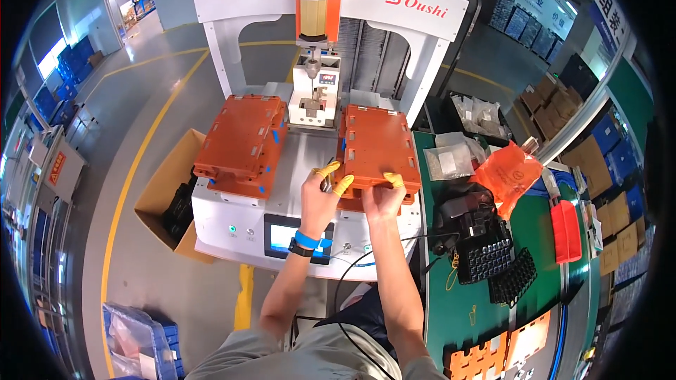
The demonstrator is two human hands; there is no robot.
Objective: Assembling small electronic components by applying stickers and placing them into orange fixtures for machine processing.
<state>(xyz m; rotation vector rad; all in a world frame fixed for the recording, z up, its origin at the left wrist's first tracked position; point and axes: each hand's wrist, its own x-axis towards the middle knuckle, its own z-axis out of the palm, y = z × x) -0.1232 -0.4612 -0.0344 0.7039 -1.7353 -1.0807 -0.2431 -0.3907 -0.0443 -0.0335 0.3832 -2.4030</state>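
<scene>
Two orange fixture trays sit on the white machine [239, 222]. My left hand [320, 197], wearing yellow finger cots and a blue wristband, touches the near left edge of the right orange tray [373, 144] and pinches a small dark part. My right hand [384, 197] grips the near edge of the same tray, one yellow-tipped finger on top. The left orange tray [243, 144] lies untouched, with blue tape tabs on it. Above and between the trays hangs the machine's dispensing head [315, 77].
A green bench [479, 295] to my right carries black parts trays [493, 260], an orange bag [510, 176], clear bags [451, 158], a red box [565, 231] and orange plates [507, 352]. A cardboard box [165, 193] stands left of the machine; blue crates [141, 341] rest on the floor.
</scene>
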